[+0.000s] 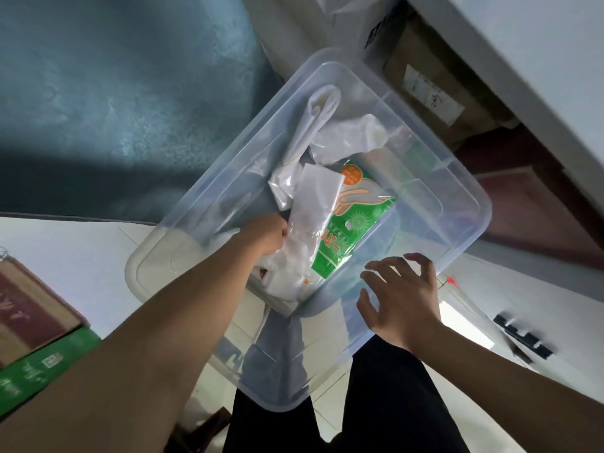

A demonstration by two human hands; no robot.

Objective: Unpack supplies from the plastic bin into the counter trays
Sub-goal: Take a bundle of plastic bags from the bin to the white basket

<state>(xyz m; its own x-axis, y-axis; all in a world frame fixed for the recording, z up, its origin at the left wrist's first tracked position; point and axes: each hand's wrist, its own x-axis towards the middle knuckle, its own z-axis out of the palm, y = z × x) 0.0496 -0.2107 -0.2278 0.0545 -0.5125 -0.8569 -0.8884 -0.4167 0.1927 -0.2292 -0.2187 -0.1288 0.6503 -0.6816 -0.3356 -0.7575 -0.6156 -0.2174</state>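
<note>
A clear plastic bin point(464, 204) stands on the floor in front of me. Inside lie a green and orange glove packet point(356, 223), a clear packet of white items point(313, 204) and crumpled white plastic bags point(353, 132). My left hand point(264, 233) reaches into the bin and grips the clear packet at its lower part. My right hand point(402, 295) hovers over the bin's near right rim with fingers spread, holding nothing. No counter trays are in view.
The bin's white lid point(153, 263) lies under its left side. A brown carton on a green box point(39, 351) sits at the lower left. Cardboard boxes point(434, 89) stand under a white counter at the upper right. A teal wall fills the upper left.
</note>
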